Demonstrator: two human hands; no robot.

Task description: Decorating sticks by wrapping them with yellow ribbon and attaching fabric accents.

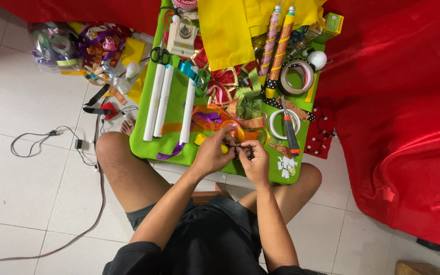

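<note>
Head view. Both hands met at the near edge of a green board (143, 133): left hand (213, 154) and right hand (254, 159), fingertips pinched together on a small dark item (237, 150), too small to identify. Just beyond the fingers: orange and gold ribbon (240, 122), looped and glittery. Left of the left hand: three white tubes (163, 100). Right of the right hand: orange-handled cutter (290, 133), roll of clear tape (276, 125), white paper scraps (286, 166).
</note>
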